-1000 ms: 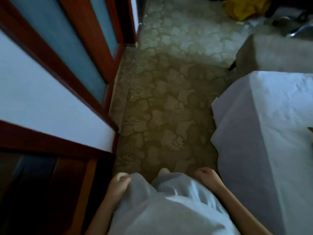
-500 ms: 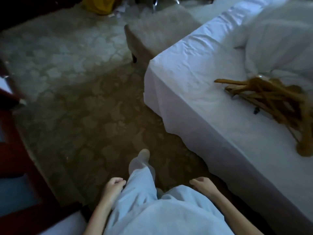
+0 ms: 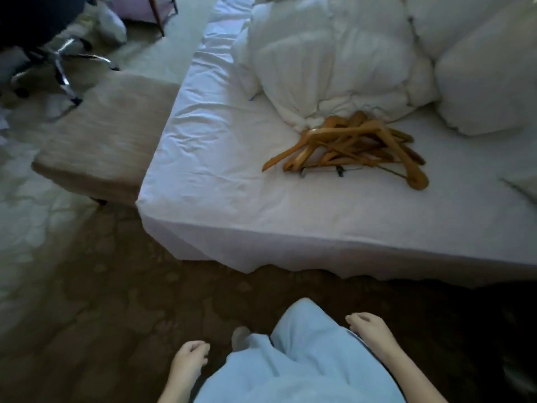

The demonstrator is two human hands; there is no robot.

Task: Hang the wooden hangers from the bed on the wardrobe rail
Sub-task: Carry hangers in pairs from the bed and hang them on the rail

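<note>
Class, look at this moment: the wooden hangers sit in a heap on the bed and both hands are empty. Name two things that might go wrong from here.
1. The wooden hangers lie tangled in one pile, so lifting one may drag others along or drop them off the bed.
2. The pile rests against the bunched white duvet; a hook might snag the fabric when pulled.

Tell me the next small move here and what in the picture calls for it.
Probably step to the white-sheeted bed and reach the right hand toward the tangled pile of tan wooden hangers. Both hands hang empty at the person's sides, the left hand too, and the pile lies beyond arm's reach against the rumpled white duvet.
</note>
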